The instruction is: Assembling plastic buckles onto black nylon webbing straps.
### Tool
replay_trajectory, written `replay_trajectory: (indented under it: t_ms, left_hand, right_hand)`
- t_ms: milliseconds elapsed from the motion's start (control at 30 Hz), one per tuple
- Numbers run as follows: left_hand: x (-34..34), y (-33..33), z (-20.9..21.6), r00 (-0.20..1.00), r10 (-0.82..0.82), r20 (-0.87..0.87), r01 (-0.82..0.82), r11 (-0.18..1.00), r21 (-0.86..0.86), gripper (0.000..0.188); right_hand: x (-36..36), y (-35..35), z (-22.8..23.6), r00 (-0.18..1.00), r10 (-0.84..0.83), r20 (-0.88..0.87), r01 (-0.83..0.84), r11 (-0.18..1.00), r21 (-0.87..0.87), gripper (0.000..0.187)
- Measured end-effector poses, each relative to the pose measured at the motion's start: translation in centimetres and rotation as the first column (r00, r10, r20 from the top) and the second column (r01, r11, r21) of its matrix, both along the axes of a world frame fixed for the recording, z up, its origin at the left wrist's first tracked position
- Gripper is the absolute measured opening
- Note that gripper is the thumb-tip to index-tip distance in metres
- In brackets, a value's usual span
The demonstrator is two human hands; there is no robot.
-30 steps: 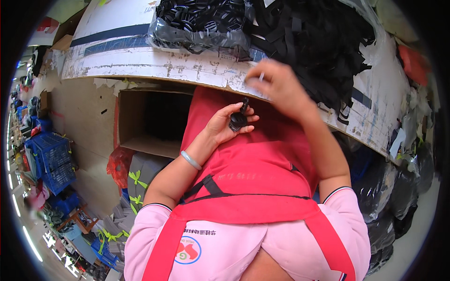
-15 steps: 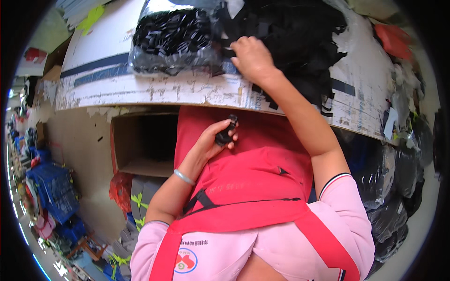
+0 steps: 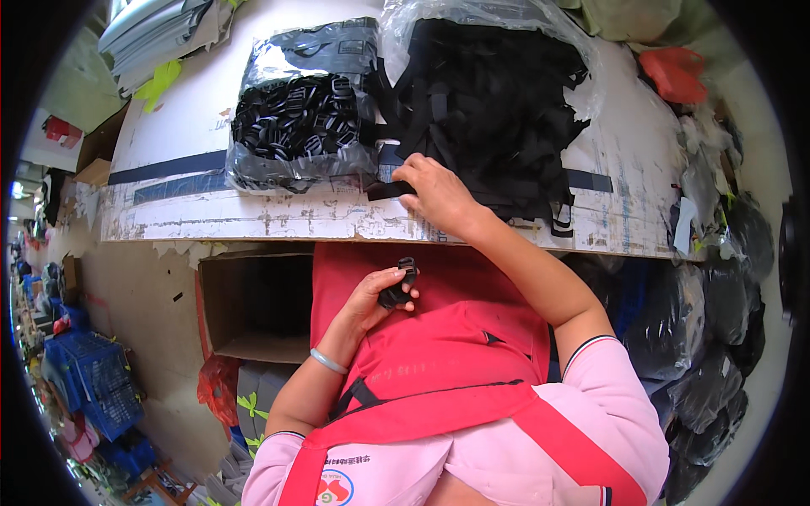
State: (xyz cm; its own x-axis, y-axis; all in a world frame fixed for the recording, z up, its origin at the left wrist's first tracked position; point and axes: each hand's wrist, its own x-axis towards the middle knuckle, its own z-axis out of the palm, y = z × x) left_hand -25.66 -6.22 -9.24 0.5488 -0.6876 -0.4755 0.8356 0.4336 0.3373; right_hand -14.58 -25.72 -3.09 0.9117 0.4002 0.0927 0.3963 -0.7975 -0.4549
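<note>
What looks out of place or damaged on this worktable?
The white table top is badly chipped and peeling along its front edge. Black webbing straps spill loosely out of their clear plastic bag toward the right hand.

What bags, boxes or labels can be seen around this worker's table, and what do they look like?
Clear plastic bag: on the table, far left, full of black buckles.
Larger clear bag: beside it to the right, open over black straps.
Cardboard box: under the table edge, brown, open-sided.
Round badge: on the red apron, red and green.

black buckle (image 3: 398, 287), black straps (image 3: 489, 110), red apron (image 3: 447, 354)
</note>
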Motion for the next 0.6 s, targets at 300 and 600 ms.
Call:
replay_trajectory:
  t_ms: [300, 600]
  left_hand:
    - [0.4, -0.8, -0.2, 0.996, -0.035, 0.077, 0.030, 0.998, 0.063, 0.017]
    - [-0.5, -0.3, -0.5, 0.990, 0.039, 0.137, -0.073, 0.965, 0.252, 0.019]
  right_hand:
    - [1.4, 1.0, 0.6, 0.995, 0.009, 0.103, 0.000, 0.996, -0.089, 0.037]
    - [2.0, 0.3, -0.1, 0.977, 0.148, 0.156, -0.162, 0.984, 0.079, 0.009]
